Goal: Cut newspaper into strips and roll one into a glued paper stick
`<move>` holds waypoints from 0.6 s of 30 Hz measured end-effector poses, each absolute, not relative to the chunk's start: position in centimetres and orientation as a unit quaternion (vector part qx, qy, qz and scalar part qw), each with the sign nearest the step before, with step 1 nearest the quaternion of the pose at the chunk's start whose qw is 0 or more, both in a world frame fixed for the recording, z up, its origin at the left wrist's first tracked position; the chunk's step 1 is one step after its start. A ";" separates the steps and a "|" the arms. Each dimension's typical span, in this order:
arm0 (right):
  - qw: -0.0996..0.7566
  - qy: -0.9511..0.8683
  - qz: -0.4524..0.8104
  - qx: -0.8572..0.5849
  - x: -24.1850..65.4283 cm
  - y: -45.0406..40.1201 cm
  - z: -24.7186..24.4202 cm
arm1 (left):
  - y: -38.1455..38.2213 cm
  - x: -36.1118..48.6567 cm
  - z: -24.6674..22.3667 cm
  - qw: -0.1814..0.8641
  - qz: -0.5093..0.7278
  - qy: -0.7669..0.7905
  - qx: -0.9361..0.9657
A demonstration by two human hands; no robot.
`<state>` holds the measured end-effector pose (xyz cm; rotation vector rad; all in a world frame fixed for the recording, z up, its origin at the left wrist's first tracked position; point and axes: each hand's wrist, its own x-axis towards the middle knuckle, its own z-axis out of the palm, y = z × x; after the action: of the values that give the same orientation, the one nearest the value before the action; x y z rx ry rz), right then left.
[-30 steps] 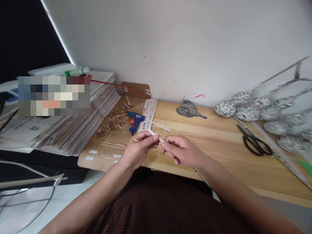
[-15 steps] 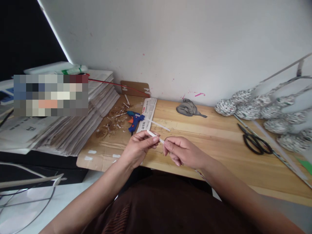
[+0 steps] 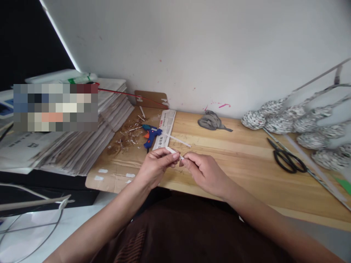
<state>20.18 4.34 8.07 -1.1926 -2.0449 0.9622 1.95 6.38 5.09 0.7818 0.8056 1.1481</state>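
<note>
Between thumb and fingers, my left hand point(image 3: 160, 164) pinches a thin white rolled strip point(image 3: 170, 150), which looks like paper. The fingertips of my right hand point(image 3: 204, 171) are closed on the strip's other end, close to the left fingertips. Both hands are over the front part of the wooden table. Just beyond them a blue glue gun point(image 3: 152, 136) lies on its side, a pale glue stick point(image 3: 179, 140) sticking out of its back. Under the gun lie a folded newspaper strip point(image 3: 165, 124) and a stained cardboard sheet point(image 3: 115, 182).
Stacked newspapers point(image 3: 109, 128) rise on the left. A grey crumpled cloth point(image 3: 210, 121) lies near the wall. On the right are black scissors point(image 3: 290, 160), long thin strips point(image 3: 309, 160) and several woven paper shapes point(image 3: 253, 120). White scraps point(image 3: 128, 137) litter the cardboard.
My right hand has turned and its fingers have curled in, slightly nearer the left fingertips. The left hand keeps its pinch on the strip, nearly still.
</note>
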 end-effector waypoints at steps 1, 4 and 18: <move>0.287 -0.747 0.400 -0.447 20.2 4.4 8.0 | 6.4 2.0 5.1 0.696 0.514 0.361 0.348; 0.271 -0.649 0.575 -0.418 20.3 4.7 7.7 | 6.4 2.0 5.1 0.699 0.513 0.360 0.343; 0.222 -0.408 0.856 -0.227 21.0 5.5 5.9 | 6.2 2.2 5.8 0.720 0.483 0.349 0.355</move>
<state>20.95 5.47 5.93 -0.6275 -1.1277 2.3649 2.20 6.17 5.84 0.7849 0.7711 1.0678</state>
